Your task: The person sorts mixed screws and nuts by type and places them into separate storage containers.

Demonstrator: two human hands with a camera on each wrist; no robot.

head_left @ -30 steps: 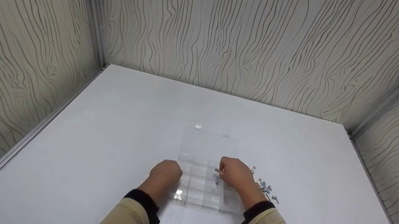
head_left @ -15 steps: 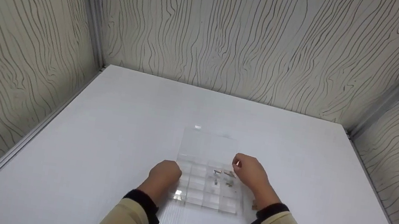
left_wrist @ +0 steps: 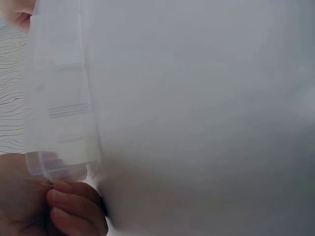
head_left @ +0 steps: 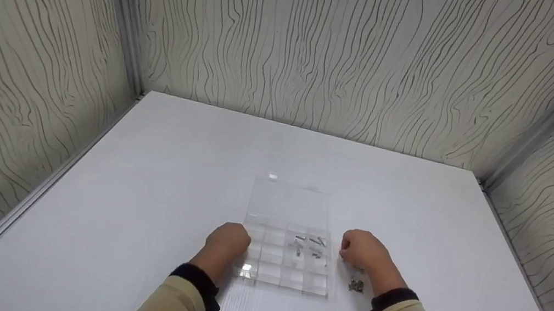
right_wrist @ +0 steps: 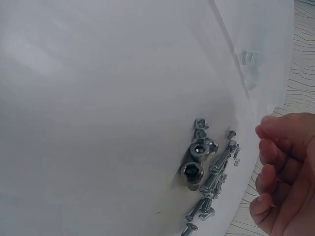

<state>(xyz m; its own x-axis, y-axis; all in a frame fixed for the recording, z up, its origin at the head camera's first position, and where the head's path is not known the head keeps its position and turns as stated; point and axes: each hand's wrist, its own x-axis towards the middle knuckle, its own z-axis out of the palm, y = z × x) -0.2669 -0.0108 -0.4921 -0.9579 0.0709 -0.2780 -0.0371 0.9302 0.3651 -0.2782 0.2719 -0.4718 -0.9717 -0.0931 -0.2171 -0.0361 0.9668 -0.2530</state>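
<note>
A clear plastic compartment box [head_left: 269,274] lies on the white table, its transparent lid [head_left: 289,200] folded back flat away from me. My left hand [head_left: 229,240] holds the box at its left side; in the left wrist view its curled fingers [left_wrist: 74,204] are at the box corner. Small metal screws [head_left: 318,241] lie in several compartments on the right. My right hand [head_left: 366,252] is just right of the box. Seen from the right wrist, its fingers [right_wrist: 268,178] are loosely bent with nothing between them, beside a pile of loose screws [right_wrist: 214,169] and nuts [right_wrist: 192,172].
The white table [head_left: 188,152] extends around the box on all sides. Wood-grain patterned panels [head_left: 306,43] enclose it at the back, left and right. Part of the loose hardware [head_left: 356,285] is hidden by the right hand in the head view.
My right hand has moved right, off the box's right-hand compartments, and down beside the loose pile. The small metal piece at its fingertips is gone from them. My left hand has stayed put.
</note>
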